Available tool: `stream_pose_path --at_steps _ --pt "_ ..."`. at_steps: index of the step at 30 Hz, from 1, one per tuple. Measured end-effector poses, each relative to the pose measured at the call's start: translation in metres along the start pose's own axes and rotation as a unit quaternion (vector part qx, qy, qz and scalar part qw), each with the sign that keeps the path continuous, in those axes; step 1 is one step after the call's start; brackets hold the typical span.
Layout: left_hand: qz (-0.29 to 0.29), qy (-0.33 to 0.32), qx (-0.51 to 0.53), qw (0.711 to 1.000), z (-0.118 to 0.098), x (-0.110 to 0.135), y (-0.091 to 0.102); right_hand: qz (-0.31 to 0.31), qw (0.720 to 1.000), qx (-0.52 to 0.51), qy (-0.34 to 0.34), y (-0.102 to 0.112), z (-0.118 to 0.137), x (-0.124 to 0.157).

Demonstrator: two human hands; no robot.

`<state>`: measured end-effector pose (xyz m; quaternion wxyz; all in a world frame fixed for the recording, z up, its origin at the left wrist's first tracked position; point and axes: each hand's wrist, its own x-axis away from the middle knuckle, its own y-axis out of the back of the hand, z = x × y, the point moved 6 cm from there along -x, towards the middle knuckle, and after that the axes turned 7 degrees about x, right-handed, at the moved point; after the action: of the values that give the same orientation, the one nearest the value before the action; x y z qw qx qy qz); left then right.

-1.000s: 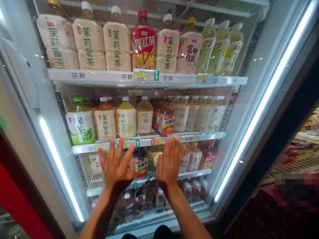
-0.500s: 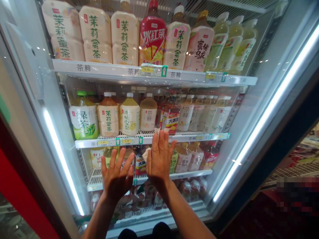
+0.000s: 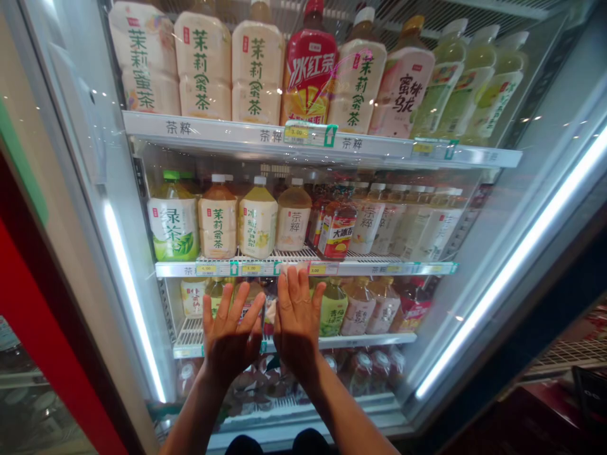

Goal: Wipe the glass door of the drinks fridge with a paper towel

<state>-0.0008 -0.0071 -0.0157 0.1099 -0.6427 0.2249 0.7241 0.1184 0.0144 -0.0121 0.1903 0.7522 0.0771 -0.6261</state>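
Observation:
My left hand (image 3: pixel 232 341) lies flat on the glass door (image 3: pixel 80 126) of a drinks fridge, fingers spread and open. My right hand (image 3: pixel 296 322) is pressed flat on the glass right beside it, fingers together and pointing up, their tips at the middle shelf's (image 3: pixel 379 268) front edge. A small pale patch shows at the right palm's left edge; I cannot make out what it is. Behind the hands, small bottles (image 3: pixel 353 306) stand on the lower shelf.
The top shelf (image 3: pixel 213 131) holds large tea bottles, with a red one (image 3: pixel 309 69) in the middle. A green tea bottle (image 3: pixel 173 221) stands at the middle shelf's left end. Light strips (image 3: pixel 133 297) run down both sides. A red panel (image 3: pixel 28 328) is on the left.
My right hand has slid left across the glass until it is next to the left hand. The left hand barely moved. The view has shifted left.

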Motion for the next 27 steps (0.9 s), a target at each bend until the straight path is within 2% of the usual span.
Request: stream_pose_path --at_steps 4,6,8,11,13,15,18,20,22,25,27 --pt "0.005 -0.001 -0.013 1.0 0.007 0.018 0.006 0.082 0.994 -0.043 0.052 0.0 0.02 0.054" --pt "0.014 -0.004 -0.043 0.999 0.012 0.032 0.009 0.109 0.99 -0.053 0.07 0.0 0.022 0.068" --pt "0.012 0.0 -0.073 0.997 0.018 0.047 0.013 0.1 0.992 -0.039 0.06 0.0 0.017 0.055" --pt "0.0 0.022 -0.091 0.996 0.025 0.065 0.017 0.049 0.998 -0.02 0.017 0.0 0.008 0.011" --pt "-0.004 0.036 -0.087 0.996 0.027 0.073 0.019 0.036 0.999 -0.028 0.004 -0.001 0.012 -0.001" --pt "0.003 0.054 -0.08 0.995 0.029 0.079 0.021 0.064 0.997 -0.043 0.025 -0.005 0.026 0.015" --pt "0.026 0.085 -0.078 0.993 0.035 0.084 0.025 0.095 0.987 -0.072 0.109 -0.007 0.049 0.062" --pt "0.029 0.091 -0.082 0.992 0.039 0.085 0.03 0.097 0.982 -0.085 0.137 -0.008 0.053 0.074" --pt "0.023 0.085 -0.085 0.992 0.04 0.084 0.034 0.107 0.984 -0.08 0.119 -0.01 0.045 0.056" --pt "0.025 0.087 -0.079 0.993 0.041 0.08 0.035 0.087 0.994 -0.051 0.052 -0.007 0.029 0.007" --pt "0.03 0.09 -0.075 0.993 0.039 0.077 0.033 0.076 0.995 -0.049 0.037 -0.004 0.026 -0.004"
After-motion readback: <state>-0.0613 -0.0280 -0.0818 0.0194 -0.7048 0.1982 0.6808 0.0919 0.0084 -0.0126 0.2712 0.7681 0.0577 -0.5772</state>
